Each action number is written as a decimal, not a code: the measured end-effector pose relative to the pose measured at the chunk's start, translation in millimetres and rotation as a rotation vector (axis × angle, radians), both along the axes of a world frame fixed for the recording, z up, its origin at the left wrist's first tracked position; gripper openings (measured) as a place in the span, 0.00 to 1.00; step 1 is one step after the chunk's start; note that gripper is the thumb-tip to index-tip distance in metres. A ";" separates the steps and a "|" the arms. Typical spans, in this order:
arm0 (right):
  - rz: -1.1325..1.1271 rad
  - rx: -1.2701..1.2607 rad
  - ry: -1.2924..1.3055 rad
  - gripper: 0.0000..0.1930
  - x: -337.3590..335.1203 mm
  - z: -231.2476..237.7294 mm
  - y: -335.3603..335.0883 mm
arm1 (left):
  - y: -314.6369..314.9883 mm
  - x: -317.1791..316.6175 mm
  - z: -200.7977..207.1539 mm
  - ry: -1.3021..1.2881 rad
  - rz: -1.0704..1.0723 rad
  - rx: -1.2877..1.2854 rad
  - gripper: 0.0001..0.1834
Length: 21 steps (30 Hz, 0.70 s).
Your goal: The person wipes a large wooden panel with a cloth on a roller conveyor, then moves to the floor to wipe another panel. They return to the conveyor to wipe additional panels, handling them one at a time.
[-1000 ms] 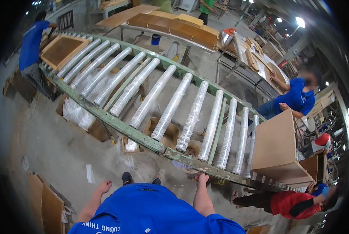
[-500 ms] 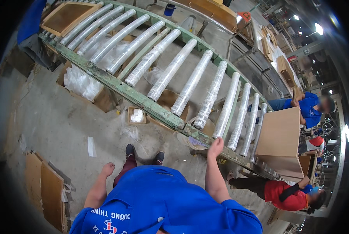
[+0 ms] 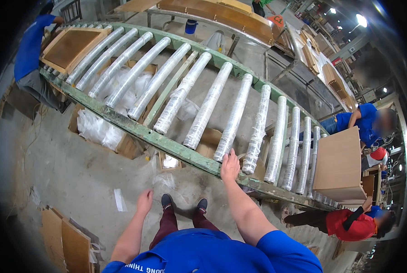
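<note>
Concrete factory floor surrounds a green roller conveyor [image 3: 167, 144] running from upper left to lower right. Flat and open, the right hand [image 3: 230, 165] rests on its near rail at centre frame. The left hand [image 3: 144, 201] hangs open and empty lower left, farther from the rail.

A wooden panel [image 3: 69, 45] lies on the roller conveyor's [image 3: 185, 152] left end, a cardboard box [image 3: 338, 166] on its right.
</note>
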State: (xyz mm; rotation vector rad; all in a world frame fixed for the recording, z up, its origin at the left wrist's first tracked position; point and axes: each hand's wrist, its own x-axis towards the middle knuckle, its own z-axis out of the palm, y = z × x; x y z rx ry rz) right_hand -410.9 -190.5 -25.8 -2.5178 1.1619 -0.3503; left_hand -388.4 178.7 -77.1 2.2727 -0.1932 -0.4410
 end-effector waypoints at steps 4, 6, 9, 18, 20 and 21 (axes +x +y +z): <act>-0.031 -0.058 0.136 0.25 -7.5 -0.3 -5.5 | -91.1 81.0 40.8 -0.502 -0.230 -0.105 0.09; -0.038 -0.118 0.157 0.26 -6.7 -2.6 -8.5 | -139.3 120.2 64.6 -0.675 -0.239 -0.196 0.09; -0.085 0.061 0.272 0.24 3.3 4.8 -6.3 | -184.5 157.3 73.3 -0.710 -0.379 -0.118 0.10; -0.078 0.044 0.221 0.19 -0.7 3.1 -15.6 | -228.4 170.3 58.2 -0.414 -0.563 0.288 0.19; -0.072 0.056 0.227 0.19 0.8 0.2 -16.5 | -227.0 172.5 58.7 -0.465 -0.554 0.298 0.19; -0.069 0.056 0.220 0.19 1.4 0.0 -17.0 | -226.5 172.4 58.5 -0.501 -0.551 0.288 0.19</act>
